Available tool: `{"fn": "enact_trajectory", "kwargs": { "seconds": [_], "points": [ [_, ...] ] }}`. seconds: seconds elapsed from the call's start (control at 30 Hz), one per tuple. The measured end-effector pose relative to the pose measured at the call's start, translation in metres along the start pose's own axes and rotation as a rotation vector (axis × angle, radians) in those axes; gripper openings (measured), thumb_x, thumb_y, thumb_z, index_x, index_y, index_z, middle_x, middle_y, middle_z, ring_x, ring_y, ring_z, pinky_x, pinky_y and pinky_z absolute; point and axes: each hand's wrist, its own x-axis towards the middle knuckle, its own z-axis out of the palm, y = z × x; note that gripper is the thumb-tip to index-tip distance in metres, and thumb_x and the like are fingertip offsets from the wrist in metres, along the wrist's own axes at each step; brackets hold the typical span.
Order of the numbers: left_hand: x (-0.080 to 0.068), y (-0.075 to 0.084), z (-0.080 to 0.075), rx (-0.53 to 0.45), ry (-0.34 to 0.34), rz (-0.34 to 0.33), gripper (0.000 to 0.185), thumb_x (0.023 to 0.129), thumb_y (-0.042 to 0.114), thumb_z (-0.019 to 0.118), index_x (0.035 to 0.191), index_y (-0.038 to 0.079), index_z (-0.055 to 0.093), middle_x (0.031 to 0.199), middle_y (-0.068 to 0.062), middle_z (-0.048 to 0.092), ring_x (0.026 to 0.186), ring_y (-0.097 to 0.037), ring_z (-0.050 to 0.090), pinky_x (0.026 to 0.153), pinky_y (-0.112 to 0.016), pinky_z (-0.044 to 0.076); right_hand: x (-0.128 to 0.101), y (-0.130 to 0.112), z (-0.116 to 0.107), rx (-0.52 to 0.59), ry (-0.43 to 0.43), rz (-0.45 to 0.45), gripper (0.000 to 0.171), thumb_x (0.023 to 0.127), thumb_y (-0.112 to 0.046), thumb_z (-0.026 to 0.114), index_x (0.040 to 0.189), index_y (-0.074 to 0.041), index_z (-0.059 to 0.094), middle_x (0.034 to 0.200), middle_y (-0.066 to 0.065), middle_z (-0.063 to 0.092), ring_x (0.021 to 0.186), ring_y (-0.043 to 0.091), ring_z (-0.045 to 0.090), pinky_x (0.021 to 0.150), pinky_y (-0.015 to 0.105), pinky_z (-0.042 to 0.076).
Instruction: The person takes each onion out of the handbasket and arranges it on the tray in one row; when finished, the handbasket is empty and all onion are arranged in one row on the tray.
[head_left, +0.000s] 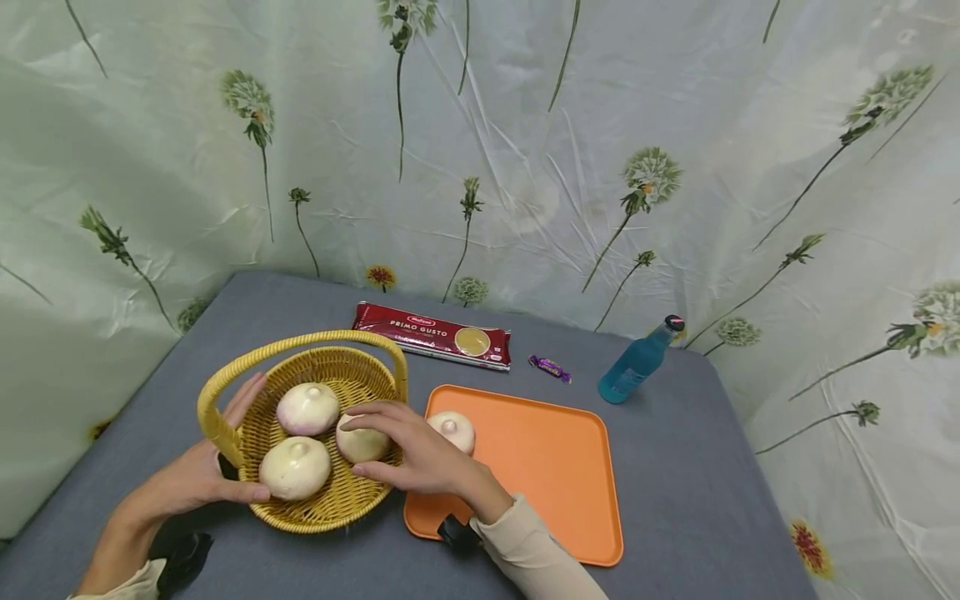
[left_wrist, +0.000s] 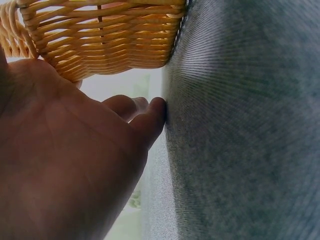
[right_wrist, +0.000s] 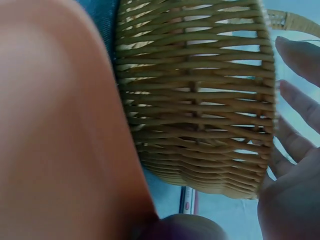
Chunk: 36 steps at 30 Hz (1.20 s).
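A yellow wicker basket [head_left: 330, 521] with an arched handle holds three pale, purple-tinged turnips, including a rear turnip [head_left: 307, 408] and a front turnip [head_left: 296, 468]. My left hand [head_left: 191, 475] is at the basket's left side, its fingers beside the handle's foot and its thumb at the front rim. Over the right rim reaches my right hand [head_left: 423, 450], fingers spread above the right-hand turnip [head_left: 362, 439]. In the right wrist view those fingers [right_wrist: 300, 105] are loosely extended over the rim. A fourth turnip [head_left: 453, 431] sits on an orange tray [head_left: 547, 467], partly behind that hand.
Behind the basket and tray lies a red pasta packet [head_left: 432, 335]. A purple-wrapped candy [head_left: 550, 367] is to its right, then an upright blue bottle [head_left: 641, 362]. The grey-covered table [head_left: 697, 492] ends at a flower-printed curtain [head_left: 525, 150].
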Motion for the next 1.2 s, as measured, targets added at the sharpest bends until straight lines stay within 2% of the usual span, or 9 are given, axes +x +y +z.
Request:
{"fn": "enact_trajectory", "kwargs": {
  "seconds": [0.3,0.53,0.83,1.2],
  "points": [
    [0.000,-0.001,0.000,0.000,0.000,-0.014,0.133,0.068,0.004,0.086,0.162,0.017,-0.006,0.168,0.005,-0.016,0.146,0.008,-0.009,0.099,-0.001,0.008,0.014,0.004,0.004,-0.017,0.006,-0.010,0.042,0.097,-0.029,0.066,0.136,-0.016,0.060,0.148,0.003,0.049,0.142,0.012,0.037,0.116,0.028,0.031],
    [0.000,0.000,0.000,0.001,0.003,-0.017,0.133,0.067,0.004,0.087,0.162,0.018,-0.005,0.168,0.006,-0.014,0.145,0.009,-0.007,0.099,-0.001,0.009,0.020,0.005,0.004,-0.030,0.001,0.018,0.041,0.098,-0.029,0.065,0.136,-0.016,0.060,0.150,0.004,0.048,0.142,0.013,0.038,0.115,0.030,0.032],
    [0.001,0.001,-0.001,0.018,0.005,0.009,0.134,0.066,0.007,0.088,0.162,0.015,-0.005,0.169,-0.002,-0.014,0.148,0.006,-0.008,0.100,-0.001,0.009,0.023,0.004,0.007,-0.115,0.020,0.064,0.043,0.096,-0.032,0.068,0.135,-0.015,0.061,0.146,0.007,0.051,0.139,0.014,0.043,0.112,0.025,0.034],
    [0.001,0.001,0.000,0.003,0.003,0.018,0.133,0.067,0.006,0.087,0.162,0.020,-0.005,0.168,0.004,-0.014,0.148,0.006,-0.008,0.100,-0.001,0.010,0.024,0.004,0.009,-0.161,-0.007,0.090,0.043,0.096,-0.032,0.068,0.135,-0.016,0.060,0.147,0.008,0.049,0.139,0.016,0.043,0.113,0.027,0.034]
  ]
}}
